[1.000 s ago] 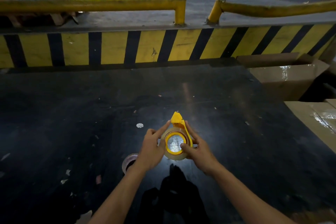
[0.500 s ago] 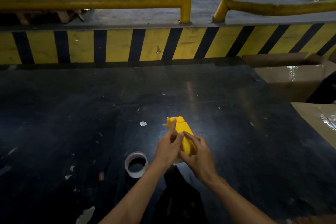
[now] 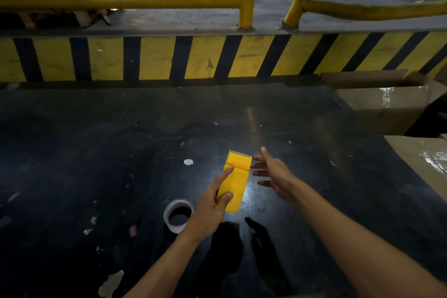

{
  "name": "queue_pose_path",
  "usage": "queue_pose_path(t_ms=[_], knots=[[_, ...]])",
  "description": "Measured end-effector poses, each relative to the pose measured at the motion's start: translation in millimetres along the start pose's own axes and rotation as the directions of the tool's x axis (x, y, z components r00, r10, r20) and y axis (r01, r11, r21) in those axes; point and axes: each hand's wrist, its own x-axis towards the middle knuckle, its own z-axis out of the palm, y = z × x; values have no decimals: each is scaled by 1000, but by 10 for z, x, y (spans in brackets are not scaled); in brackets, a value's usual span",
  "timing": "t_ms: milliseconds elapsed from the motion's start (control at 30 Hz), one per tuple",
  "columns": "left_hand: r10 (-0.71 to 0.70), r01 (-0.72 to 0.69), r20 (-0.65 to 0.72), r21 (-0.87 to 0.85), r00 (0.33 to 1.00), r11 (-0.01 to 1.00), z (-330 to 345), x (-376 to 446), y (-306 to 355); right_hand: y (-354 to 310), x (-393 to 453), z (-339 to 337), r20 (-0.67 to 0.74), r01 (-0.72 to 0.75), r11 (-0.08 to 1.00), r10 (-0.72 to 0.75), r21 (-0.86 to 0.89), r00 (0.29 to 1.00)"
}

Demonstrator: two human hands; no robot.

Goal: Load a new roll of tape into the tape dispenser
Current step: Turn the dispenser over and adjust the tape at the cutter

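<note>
My right hand (image 3: pixel 271 174) has let go and spread open; only my left hand (image 3: pixel 212 203) grips the dispenser (image 3: pixel 235 184), roll (image 3: pixel 178 215) apparently spare.

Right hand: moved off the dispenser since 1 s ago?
Yes. The right hand has let go and swung right, open, away from the white spot; the left hand alone holds the dispenser.

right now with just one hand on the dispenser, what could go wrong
1. Only the left hand grips the yellow tape dispenser; the right hand is open and off it, so it could slip or twist.
2. The toothed blade at the far end sits close to the right hand's fingers; reaching back carelessly might nick them.
3. The tape roll lies on the table by the left wrist and may get knocked away.
</note>
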Motion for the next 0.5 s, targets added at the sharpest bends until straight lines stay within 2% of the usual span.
queue_pose_path(t_ms=[67,133,267,400,500], knots=[[43,-44,12,40,999,998,13,-36,6,-102,79,-61,124,-110,994,111,-15,986],[90,-91,17,75,996,993,27,-70,-7,-177,129,-97,215,-155,985,168,-76,962],[212,-215,38,181,977,960,52,-123,-86,-282,167,-134,324,-120,975,176,-188,929],[233,-236,38,209,972,949,85,-162,-117,-351,162,-168,344,-25,965,117,-261,932],[229,-235,53,201,972,951,112,-188,-154,-366,126,-134,229,59,916,37,-397,973]])
